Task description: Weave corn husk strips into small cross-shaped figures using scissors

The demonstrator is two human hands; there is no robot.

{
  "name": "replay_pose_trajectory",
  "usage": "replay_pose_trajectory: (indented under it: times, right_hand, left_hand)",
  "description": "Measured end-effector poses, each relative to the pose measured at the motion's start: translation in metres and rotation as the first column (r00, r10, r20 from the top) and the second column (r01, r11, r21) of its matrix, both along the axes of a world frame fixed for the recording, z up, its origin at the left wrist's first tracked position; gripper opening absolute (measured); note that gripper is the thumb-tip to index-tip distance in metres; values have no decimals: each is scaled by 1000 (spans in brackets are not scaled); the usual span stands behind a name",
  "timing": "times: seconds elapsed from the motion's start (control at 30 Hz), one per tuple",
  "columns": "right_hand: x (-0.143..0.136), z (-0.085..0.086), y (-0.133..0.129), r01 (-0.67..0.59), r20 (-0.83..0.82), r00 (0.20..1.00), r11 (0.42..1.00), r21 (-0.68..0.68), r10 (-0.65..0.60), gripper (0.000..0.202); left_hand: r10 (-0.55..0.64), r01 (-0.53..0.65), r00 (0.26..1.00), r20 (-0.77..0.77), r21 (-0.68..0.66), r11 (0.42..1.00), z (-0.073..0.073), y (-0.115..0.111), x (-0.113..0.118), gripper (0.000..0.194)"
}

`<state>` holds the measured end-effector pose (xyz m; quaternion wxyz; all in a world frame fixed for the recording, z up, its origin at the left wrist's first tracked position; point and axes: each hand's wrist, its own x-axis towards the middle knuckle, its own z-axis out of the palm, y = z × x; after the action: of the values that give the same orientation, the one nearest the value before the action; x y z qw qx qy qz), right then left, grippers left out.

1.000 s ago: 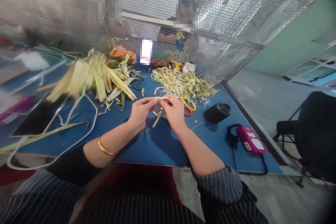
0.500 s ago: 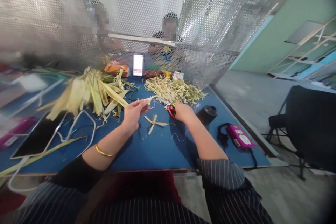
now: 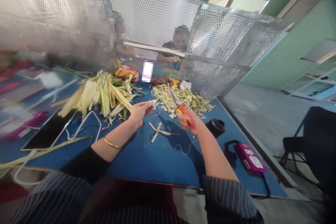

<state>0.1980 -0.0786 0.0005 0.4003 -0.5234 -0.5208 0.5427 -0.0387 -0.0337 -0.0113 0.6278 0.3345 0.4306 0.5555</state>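
My left hand (image 3: 140,112) pinches a small pale piece of corn husk (image 3: 154,102) between thumb and fingertips. In my right hand (image 3: 193,122) are scissors (image 3: 186,114) with red and yellow handles, their blades pointing up and away, apart from the husk piece. A cross-shaped husk piece (image 3: 158,130) lies on the blue table (image 3: 147,161) below my hands. Behind the scissors spreads a heap of husk trimmings (image 3: 194,99). Left of my left hand lies a bundle of long dried corn husks (image 3: 101,94).
Right of my forearm lie a black thread spool (image 3: 216,126) and a magenta box (image 3: 249,157) with a black strap. A tablet (image 3: 48,131) and white cable are at left. A perforated metal screen (image 3: 157,14) closes the back, with two people behind it.
My right hand has drawn the scissors back from the husk piece and turned them upward. The left hand keeps its pinch. The whole view has shifted a little.
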Motion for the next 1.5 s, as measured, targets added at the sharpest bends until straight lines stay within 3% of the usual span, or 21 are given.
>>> replay_pose_trajectory:
  times: [0.07, 0.23, 0.33, 0.43, 0.53, 0.8, 1.07, 1.27, 1.5]
  right_hand:
    - [-8, 0, -1, 31, -33, 999, 998, 52, -30, 56]
    - [-17, -6, 1, 98, 128, 984, 977, 189, -123, 60]
    - [-19, -9, 0, -12, 307, 949, 968, 249, -67, 60]
    - [-22, -8, -4, -128, 524, 851, 951, 280, -40, 59]
    - [-27, -4, -8, -168, 632, 774, 950, 263, -38, 58]
    - [-37, -2, -11, -222, 671, 740, 919, 324, -57, 53]
    - [-35, -6, -10, -215, 653, 756, 928, 305, -40, 52]
    - [-34, -6, -10, -208, 633, 773, 931, 300, -31, 50]
    - [-36, -4, -8, -179, 679, 732, 944, 279, -61, 46]
  left_hand:
    - [14, -13, 999, 30, -9, 1000, -2, -1, -2, 28]
    - [49, -48, 991, 123, -14, 999, -3, -1, -8, 26]
    - [75, -74, 985, 152, -16, 997, -3, 2, -10, 23]
    - [118, -117, 978, 172, -19, 993, -4, 4, -10, 21]
    - [131, -131, 975, 179, -13, 991, -4, 2, -9, 22]
    - [39, -43, 997, 73, 61, 997, -13, -6, 0, 30]
    - [49, -40, 997, -53, 160, 986, -15, -7, 2, 31]
    - [64, -50, 995, -81, 163, 985, -12, -7, 1, 28]
    - [38, -27, 996, -80, 137, 990, -12, -4, 0, 30]
